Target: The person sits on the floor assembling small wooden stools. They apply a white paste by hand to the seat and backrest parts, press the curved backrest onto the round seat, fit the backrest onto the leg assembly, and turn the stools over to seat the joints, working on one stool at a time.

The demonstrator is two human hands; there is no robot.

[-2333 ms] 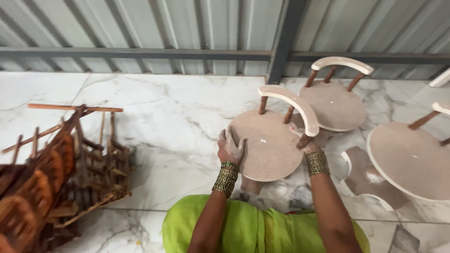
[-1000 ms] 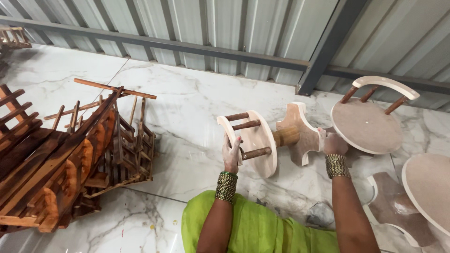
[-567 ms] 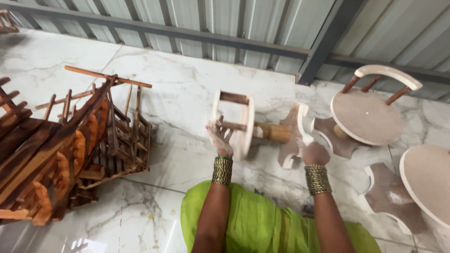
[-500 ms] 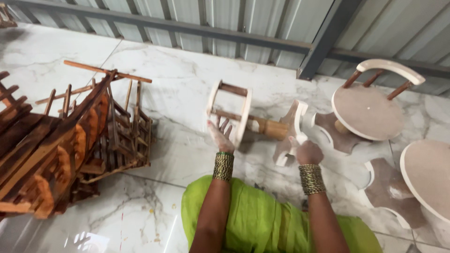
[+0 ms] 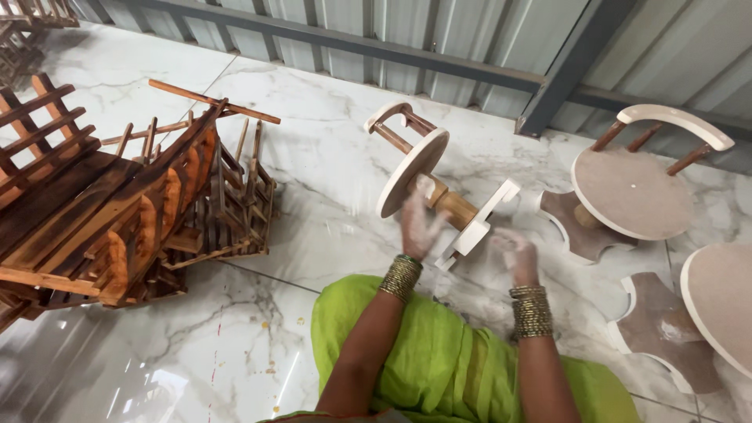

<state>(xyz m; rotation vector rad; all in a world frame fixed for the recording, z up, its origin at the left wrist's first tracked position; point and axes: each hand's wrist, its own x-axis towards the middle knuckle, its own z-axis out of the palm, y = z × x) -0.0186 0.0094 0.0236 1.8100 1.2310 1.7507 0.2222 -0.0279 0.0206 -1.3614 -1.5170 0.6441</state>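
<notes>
marble floor (image 5: pixel 329 164), hands (image 5: pixel 419 223) beside tipped stool (image 5: pixel 439 184)

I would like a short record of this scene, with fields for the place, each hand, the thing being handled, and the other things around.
place: white marble floor beside a corrugated metal wall
left hand: left hand, dusty, against the underside of the tipped stool's round seat
right hand: right hand, open, close to the stool's base, contact unclear
handled thing: small round stool lying on its side, curved backrest pointing away
right side: upright stool of the same kind; part of another seat
left side: pile of dark wooden racks
</notes>
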